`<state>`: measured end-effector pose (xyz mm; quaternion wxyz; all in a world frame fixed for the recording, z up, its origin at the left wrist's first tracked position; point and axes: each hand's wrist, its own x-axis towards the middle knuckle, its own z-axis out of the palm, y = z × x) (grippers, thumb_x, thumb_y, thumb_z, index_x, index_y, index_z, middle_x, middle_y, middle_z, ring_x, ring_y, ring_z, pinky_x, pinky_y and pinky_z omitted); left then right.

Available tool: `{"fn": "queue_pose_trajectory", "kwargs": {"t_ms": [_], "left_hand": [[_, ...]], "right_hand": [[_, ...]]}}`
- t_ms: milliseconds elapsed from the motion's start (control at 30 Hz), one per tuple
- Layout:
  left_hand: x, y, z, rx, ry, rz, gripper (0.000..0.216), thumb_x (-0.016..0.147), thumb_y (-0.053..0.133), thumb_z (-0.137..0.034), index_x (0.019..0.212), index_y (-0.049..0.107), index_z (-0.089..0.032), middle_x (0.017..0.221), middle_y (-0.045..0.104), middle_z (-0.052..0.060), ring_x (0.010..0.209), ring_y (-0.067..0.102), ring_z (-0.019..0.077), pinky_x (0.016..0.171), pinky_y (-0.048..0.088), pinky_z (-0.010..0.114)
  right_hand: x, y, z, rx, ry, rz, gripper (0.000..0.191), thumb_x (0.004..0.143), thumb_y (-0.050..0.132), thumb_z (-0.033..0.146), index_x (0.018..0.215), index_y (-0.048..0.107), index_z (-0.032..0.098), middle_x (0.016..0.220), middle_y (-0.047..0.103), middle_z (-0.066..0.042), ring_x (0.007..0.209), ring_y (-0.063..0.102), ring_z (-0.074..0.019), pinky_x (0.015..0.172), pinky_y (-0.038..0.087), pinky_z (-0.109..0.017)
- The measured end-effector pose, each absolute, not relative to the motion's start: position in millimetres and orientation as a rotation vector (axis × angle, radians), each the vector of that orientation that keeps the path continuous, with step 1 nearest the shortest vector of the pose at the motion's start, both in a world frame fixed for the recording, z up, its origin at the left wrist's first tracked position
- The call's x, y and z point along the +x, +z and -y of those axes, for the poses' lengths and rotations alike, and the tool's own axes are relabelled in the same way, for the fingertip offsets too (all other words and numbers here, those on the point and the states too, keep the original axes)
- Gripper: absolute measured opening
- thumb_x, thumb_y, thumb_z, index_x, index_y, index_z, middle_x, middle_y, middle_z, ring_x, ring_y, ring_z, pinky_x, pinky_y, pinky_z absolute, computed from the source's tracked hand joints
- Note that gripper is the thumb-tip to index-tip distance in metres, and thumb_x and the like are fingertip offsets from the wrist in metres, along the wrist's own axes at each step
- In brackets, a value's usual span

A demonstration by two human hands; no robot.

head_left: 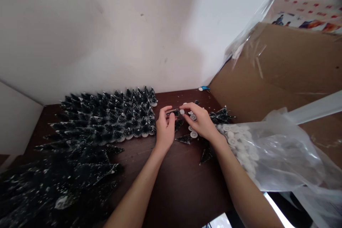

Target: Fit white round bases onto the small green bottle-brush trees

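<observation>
My left hand [165, 125] is closed round a small dark miniature tree [174, 112], which lies sideways with its bottom end toward the right. Between the thumb and fingers of my right hand [197, 118] is a round white plastic base [182, 112], close to the tree's end; whether the two touch, I cannot tell. Under and beside my right hand lie several loose white bases [193, 134] and a few snow-tipped trees, one of them a lying tree [184, 139] between my wrists.
Rows of standing miniature trees [128, 114] fill the left back, with a heap of larger dark trees [58, 174] in front. At right, a clear plastic bag [283, 153] spills white bases beside a cardboard sheet [299, 67]. A blue scrap [205, 88] lies by the wall.
</observation>
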<state>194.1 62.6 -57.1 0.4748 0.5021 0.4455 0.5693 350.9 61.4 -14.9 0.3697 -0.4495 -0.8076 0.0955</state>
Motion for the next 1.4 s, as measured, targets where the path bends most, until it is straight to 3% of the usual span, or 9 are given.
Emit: {"fn": "queue_pose_trajectory", "kwargs": {"t_ms": [233,1400], "left_hand": [[194.7,-56.0,-62.4,1.249,1.362,-1.113,0.024,0.094,0.05,-0.02,0.117,0.058,-0.017,0.092,0.072,0.006,0.082,0.072,0.0186,0.078,0.056,0.03],[193.6,-57.8,-62.5,1.273,1.336,-1.12,0.026,0.094,0.052,-0.019,0.119,0.06,-0.019,0.09,0.072,0.006,0.082,0.072,0.0203,0.08,0.057,0.034]], "right_hand": [[351.2,-15.4,-61.6,-1.145,0.263,2.077,0.023,0.093,0.054,0.012,0.113,0.06,0.022,0.108,0.068,-0.007,0.099,0.066,-0.0208,0.089,0.054,-0.035],[351.0,-11.9,-59.3,-1.137,0.281,2.08,0.021,0.095,0.053,0.015,0.112,0.061,0.023,0.107,0.069,-0.007,0.097,0.066,-0.0209,0.087,0.055,-0.036]]}}
